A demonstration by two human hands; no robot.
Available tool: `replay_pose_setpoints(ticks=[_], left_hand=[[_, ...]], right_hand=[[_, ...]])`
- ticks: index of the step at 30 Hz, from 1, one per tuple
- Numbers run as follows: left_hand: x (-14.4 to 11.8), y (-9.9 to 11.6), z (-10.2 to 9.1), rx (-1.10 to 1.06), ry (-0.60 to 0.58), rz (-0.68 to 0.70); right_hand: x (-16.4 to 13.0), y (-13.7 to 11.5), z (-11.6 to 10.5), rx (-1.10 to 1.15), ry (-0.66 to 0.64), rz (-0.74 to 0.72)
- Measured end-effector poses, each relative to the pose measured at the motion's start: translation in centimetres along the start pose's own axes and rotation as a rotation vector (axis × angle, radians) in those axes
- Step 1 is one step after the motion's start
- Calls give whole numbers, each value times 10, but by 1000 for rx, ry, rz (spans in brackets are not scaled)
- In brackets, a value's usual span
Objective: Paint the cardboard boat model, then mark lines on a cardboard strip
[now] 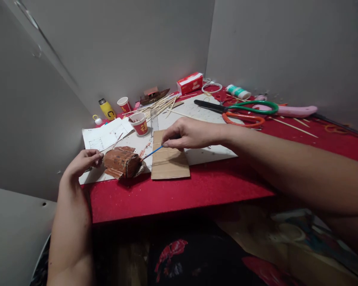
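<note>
Thumb and fingers of my right hand [181, 135] pinch a thin blue-handled paintbrush [152, 152]. The brush slants down to the left, its tip at the right end of a brown-painted corrugated cardboard model [121, 161]. My left hand [91, 159] is closed at the model's left end, seemingly gripping its edge; the fingertips are partly hidden. The model lies tilted near the table's front edge, with ridged flaps on its sides and a bare, unpainted piece at its right end. Under my right hand lies a flat tan cardboard piece [170, 165].
Behind the model stand a paper cup [141, 128] with brown contents, a second cup [124, 105] and a yellow bottle [107, 110]. A drawing sheet [106, 135], wooden sticks [158, 106], a small model boat [154, 96], a tissue pack [190, 84] and large scissors [241, 109] surround the white board [203, 157].
</note>
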State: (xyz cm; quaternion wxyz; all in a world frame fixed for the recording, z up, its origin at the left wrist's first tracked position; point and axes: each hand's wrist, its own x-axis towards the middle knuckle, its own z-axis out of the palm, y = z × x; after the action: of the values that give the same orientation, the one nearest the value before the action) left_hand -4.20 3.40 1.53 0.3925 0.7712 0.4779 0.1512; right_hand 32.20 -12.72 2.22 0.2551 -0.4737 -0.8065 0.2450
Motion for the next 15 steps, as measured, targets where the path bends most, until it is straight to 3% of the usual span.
replay_pose_setpoints(ticks=[11,15], left_hand=[[-2,1,5,-8,5,-31],[-2,1,6,1,11,-24]], right_hand=[[-1,-15,17,367,-54,-96],[1,-12,24,421,85,-114]])
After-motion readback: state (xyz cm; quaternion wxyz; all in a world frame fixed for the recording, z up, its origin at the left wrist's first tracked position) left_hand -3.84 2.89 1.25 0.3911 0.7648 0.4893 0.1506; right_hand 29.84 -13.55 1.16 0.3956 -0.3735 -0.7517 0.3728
